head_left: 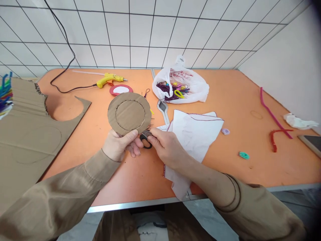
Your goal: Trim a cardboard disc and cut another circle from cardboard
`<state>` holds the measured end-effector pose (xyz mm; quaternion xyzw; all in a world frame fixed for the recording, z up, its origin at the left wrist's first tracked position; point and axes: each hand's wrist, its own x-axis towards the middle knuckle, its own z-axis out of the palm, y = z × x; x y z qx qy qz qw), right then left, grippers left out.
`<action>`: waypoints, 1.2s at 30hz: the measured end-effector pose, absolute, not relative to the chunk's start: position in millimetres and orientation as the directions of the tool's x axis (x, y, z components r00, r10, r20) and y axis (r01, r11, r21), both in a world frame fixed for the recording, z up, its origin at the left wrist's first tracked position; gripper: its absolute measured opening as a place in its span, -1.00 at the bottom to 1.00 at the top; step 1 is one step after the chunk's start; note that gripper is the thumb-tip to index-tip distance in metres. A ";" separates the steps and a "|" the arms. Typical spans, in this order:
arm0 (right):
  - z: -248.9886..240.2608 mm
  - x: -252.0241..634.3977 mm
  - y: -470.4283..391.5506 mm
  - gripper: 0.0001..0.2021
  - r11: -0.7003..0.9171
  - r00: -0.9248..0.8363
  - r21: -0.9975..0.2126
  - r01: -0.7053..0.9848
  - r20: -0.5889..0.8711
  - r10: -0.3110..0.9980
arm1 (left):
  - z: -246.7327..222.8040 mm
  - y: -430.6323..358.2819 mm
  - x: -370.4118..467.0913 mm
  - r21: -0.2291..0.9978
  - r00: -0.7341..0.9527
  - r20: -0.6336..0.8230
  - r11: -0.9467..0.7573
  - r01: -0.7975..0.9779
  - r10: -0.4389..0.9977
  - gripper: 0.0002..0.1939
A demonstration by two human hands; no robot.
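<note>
A round cardboard disc (129, 113) with a smaller circle marked or cut inside it is pinched at its lower edge by my left hand (120, 144), thumb on top. My right hand (167, 145) is closed on a small pair of scissors (146, 140) just right of the disc's lower edge. One black finger loop shows; the blades are mostly hidden. Under my right wrist lies a white cloth (195, 130) with dark red stitched edges. A grey spoon-shaped piece (163, 112) lies above the cloth.
At left is a cardboard sheet (27, 140) with a round cut-out. A yellow glue gun (109, 80) trails a black cord near a red ring (114, 92). A white plastic bag (194, 87) holds yarn. Pipe cleaners (272, 107), small coils (244, 155) and a phone (311, 144) lie right.
</note>
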<state>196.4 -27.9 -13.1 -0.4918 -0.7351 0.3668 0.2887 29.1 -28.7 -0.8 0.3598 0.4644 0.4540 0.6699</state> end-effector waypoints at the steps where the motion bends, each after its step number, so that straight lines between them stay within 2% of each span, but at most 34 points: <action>1: -12.7 196.4 -27.7 -0.77 0.241 -0.370 -0.834 0.497 0.048 0.928 | -1.2 -28.7 29.0 0.905 0.155 -0.295 0.328 -0.272 0.943 -0.82; 12: -13.2 192.9 -27.4 -0.81 0.061 -0.473 -0.955 0.291 -0.088 0.877 | -9.3 -26.5 28.4 0.927 0.120 -0.243 0.267 -0.264 0.963 -0.73; 18: -12.1 193.4 -29.4 -0.80 0.125 -0.382 -0.908 0.400 -0.041 0.923 | -5.3 -27.1 28.9 0.917 0.127 -0.281 0.305 -0.258 0.951 -0.69; 25: -14.1 197.6 -26.4 -0.74 0.082 -0.367 -0.959 0.273 -0.025 0.930 | -4.4 -27.6 28.0 0.859 0.125 -0.328 0.350 -0.372 0.936 -0.73; 32: -13.8 198.2 -25.4 -0.76 0.034 -0.407 -0.962 0.270 -0.082 0.910 | -7.4 -24.7 25.9 0.805 0.179 -0.373 0.413 -0.426 0.910 -0.78; 36: -14.6 195.7 -25.7 -0.79 -0.067 -0.454 -0.976 0.207 -0.157 0.877 | -3.5 -26.8 27.6 0.804 0.164 -0.373 0.406 -0.435 0.913 -0.80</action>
